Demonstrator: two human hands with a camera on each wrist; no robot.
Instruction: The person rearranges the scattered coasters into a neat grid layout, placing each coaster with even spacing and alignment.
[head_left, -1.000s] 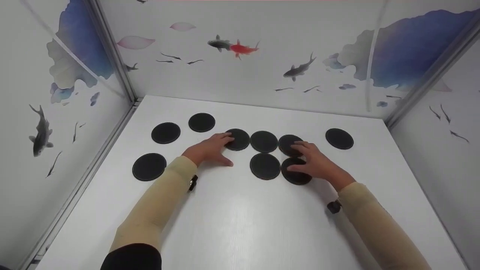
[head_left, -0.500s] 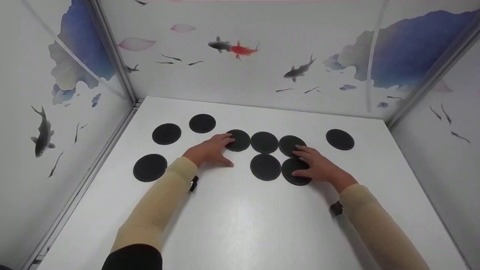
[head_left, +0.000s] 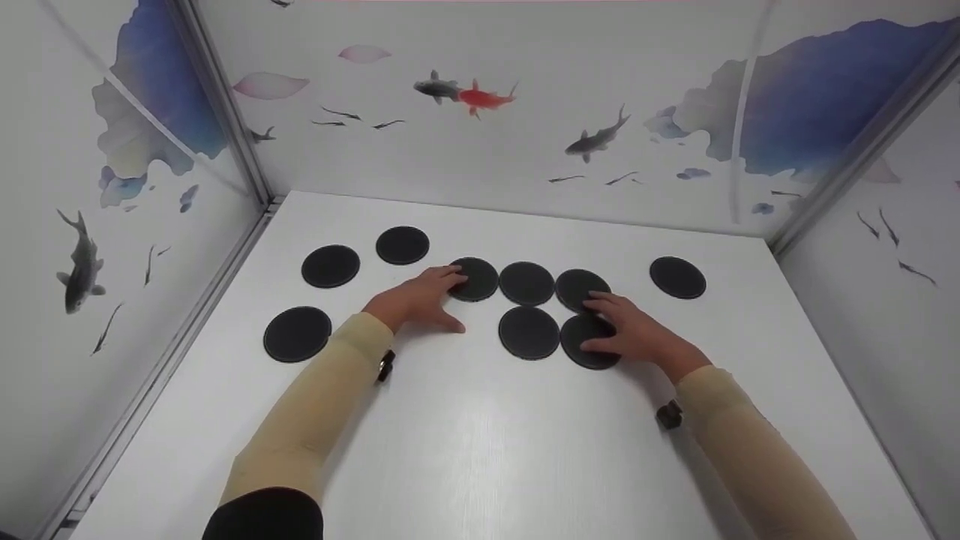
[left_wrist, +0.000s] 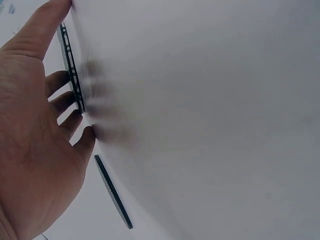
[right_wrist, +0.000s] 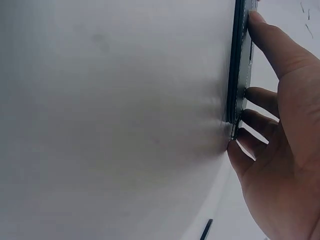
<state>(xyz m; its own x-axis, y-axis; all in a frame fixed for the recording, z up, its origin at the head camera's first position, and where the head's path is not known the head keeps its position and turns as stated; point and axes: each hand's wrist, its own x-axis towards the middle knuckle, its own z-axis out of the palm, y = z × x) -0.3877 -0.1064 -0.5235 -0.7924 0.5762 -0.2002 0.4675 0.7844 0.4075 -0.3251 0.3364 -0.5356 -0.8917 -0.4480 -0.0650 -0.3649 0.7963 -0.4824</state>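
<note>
Several round black coasters with stitched edges lie flat on a white table. My left hand [head_left: 416, 301] has its fingertips on the left coaster [head_left: 477, 282] of the back row, its thumb spread on the tabletop. Beside it sit the middle coaster [head_left: 526, 283] and the right coaster [head_left: 576, 283]. In front are a lower left coaster [head_left: 529, 333] and a lower right coaster [head_left: 574, 330]. My right hand [head_left: 641, 334] rests its fingers on the back right coaster's edge and its thumb on the lower right one. The left wrist view shows relaxed left fingers at a coaster's rim [left_wrist: 72, 67].
Apart from the group, a coaster [head_left: 677, 277] lies at the right. At the left are a far coaster [head_left: 403, 245], a middle coaster [head_left: 331, 266] and a nearer coaster [head_left: 297, 334]. White panels [head_left: 510, 165] with painted fish enclose the table [head_left: 480, 450].
My right hand has drawn back slightly, towards the right and nearer, over the two coasters. My left hand holds its place, and the coasters' layout looks the same.
</note>
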